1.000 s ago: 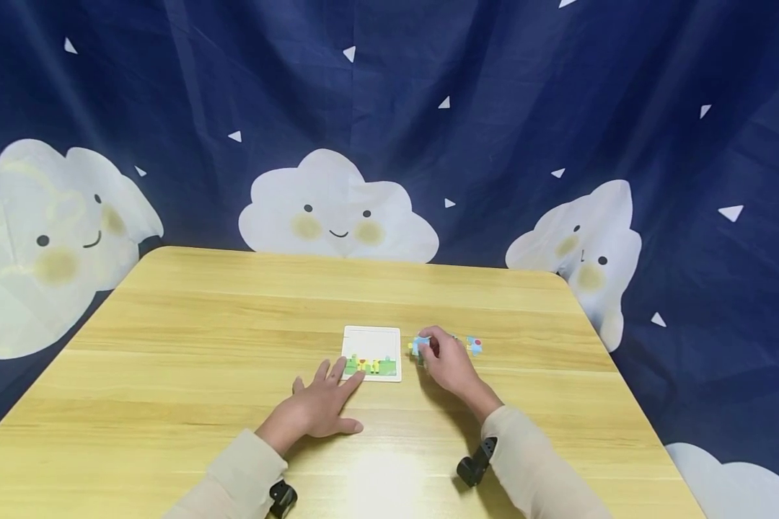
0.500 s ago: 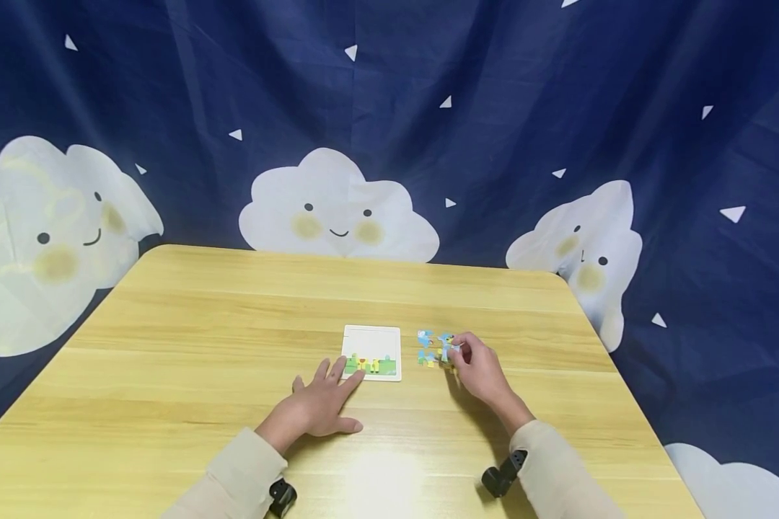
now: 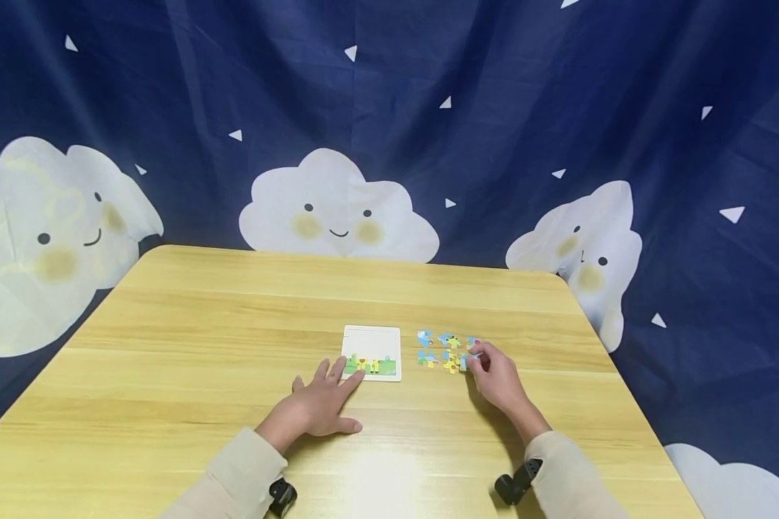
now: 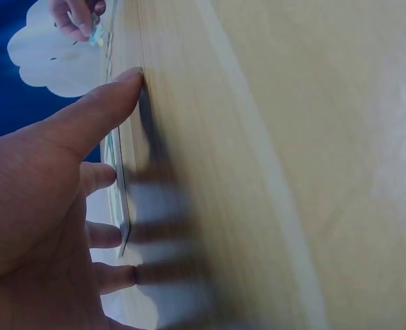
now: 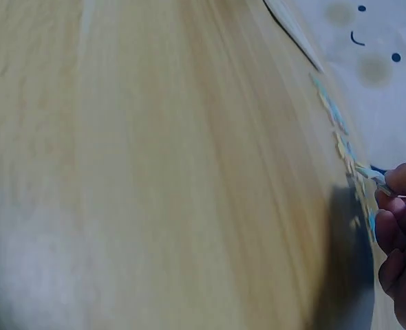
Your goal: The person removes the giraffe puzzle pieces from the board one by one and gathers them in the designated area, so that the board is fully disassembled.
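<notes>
A white puzzle frame (image 3: 371,343) lies on the table, its bottom row filled with green and yellow pieces. My left hand (image 3: 321,404) rests with spread, straight fingers at the frame's lower left corner, fingertips touching its edge. To the right of the frame, my right hand (image 3: 498,376) pinches a light blue puzzle piece (image 5: 371,176) between thumb and fingers, just over the table. Beside that hand lie several loose jigsaw pieces (image 3: 451,342), blue, yellow and green, in two rough rows. The fingers partly hide the pieces at the right end.
The light wooden table (image 3: 234,303) extends around the frame and pieces on all sides. Behind it hangs a dark blue curtain (image 3: 389,86) with white clouds and triangles. A black wrist camera (image 3: 518,481) sits on the right sleeve.
My right hand has moved rightward in steps along the loose pieces, uncovering those at the left and middle. The left hand and the puzzle frame have stayed put.
</notes>
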Motion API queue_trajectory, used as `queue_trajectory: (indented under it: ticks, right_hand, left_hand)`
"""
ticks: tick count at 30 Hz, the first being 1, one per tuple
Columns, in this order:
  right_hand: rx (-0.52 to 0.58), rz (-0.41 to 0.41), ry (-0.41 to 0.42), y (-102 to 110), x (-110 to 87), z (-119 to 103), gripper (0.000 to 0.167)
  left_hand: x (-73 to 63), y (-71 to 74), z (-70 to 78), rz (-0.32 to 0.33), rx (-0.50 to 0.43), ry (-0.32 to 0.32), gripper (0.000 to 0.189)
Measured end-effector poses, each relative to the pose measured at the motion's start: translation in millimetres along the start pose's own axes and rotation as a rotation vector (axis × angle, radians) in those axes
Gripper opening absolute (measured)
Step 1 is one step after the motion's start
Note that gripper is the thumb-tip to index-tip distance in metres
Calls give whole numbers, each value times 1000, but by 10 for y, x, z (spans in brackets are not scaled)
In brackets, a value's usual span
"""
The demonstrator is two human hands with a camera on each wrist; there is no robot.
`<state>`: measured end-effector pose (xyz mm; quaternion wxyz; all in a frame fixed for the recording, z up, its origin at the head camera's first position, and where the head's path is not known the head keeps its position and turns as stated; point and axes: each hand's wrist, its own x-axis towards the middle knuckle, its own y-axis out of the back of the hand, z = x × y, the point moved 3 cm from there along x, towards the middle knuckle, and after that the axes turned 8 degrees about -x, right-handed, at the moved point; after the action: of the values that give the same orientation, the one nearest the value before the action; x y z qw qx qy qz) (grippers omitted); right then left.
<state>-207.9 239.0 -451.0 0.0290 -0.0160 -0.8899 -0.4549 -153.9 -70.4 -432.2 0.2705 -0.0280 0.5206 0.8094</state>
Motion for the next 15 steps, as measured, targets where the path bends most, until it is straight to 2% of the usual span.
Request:
queue_trajectory:
  ticks: [9, 15]
  right_hand:
    - [-77, 17, -40, 60, -32, 157, 18]
    - [-104, 28, -44, 90, -30, 168, 21]
  left_hand:
    - [0, -6, -3, 1, 4, -2, 84]
    - [5, -5, 2, -2, 7, 1, 84]
